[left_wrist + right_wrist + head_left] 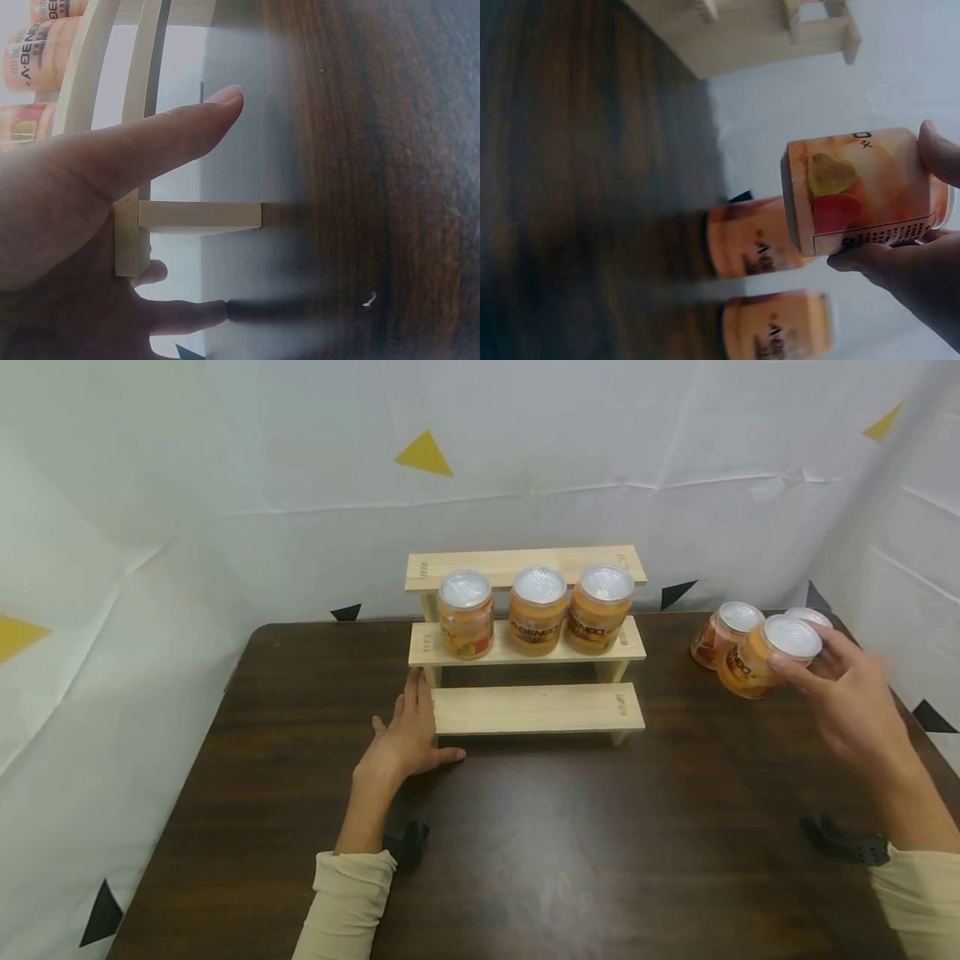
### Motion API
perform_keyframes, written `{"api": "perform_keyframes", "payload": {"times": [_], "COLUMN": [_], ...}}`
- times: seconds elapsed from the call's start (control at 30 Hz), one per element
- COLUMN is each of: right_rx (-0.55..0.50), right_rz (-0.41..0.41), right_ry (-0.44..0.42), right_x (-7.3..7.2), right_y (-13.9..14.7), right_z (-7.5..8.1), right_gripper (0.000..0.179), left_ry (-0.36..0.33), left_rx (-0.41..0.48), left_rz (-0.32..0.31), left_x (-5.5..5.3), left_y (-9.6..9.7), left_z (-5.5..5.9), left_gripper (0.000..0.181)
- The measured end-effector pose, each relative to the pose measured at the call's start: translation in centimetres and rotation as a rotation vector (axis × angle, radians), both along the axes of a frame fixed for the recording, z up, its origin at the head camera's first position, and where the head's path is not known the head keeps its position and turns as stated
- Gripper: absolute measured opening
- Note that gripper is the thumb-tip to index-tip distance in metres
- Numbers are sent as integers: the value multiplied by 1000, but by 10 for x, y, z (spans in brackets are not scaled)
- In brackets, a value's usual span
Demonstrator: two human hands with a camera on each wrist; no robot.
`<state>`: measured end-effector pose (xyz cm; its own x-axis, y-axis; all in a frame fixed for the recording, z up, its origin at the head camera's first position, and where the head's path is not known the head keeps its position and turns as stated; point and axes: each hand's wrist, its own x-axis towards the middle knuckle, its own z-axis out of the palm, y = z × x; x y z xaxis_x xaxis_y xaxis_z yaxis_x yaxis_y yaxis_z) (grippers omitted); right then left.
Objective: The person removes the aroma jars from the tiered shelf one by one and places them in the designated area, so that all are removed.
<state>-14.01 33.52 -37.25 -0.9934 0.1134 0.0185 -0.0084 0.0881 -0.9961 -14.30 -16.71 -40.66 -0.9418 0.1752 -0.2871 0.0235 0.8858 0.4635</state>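
Note:
My right hand [862,702] grips an orange can [750,667] with a silver lid, thumb on one side and fingers on the other. In the right wrist view this can [866,187] is raised off the table, with fruit pictures on its label. Just behind it stand two similar cans, one at the left [711,643] and one mostly hidden [810,615]. My left hand [405,735] rests against the left end of a three-step wooden rack [525,710]. Its thumb [187,135] points out straight along the front of the lowest step.
Three orange cans stand on the middle step: left [467,627], centre [537,622] and right [596,620]. Nothing sits on the top step [525,562]. The dark wooden table [562,843] meets a white sheet [525,460] behind and at the sides.

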Motion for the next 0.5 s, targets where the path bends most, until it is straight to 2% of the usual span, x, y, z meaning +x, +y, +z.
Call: {"api": "perform_keyframes", "payload": {"times": [0.07,0.13,0.27,0.5], "right_rx": [47,45,-35,-96], "right_rz": [0,3,7,-30], "right_ry": [-41,-46,-42,-48], "right_x": [1,0,-3,-6], "right_y": [3,6,10,10], "right_z": [-8,-16,-30,-44], "right_gripper": [78,75,72,77], "left_ry": [-18,-23,-29,3], "left_rx": [-6,-17,-22,22], "left_rz": [-2,-7,-8,2], "left_x": [0,-2,-6,-10], "left_y": [1,0,-1,-5], "left_z": [1,-4,-13,-22], "left_gripper": [135,136,139,139]}}
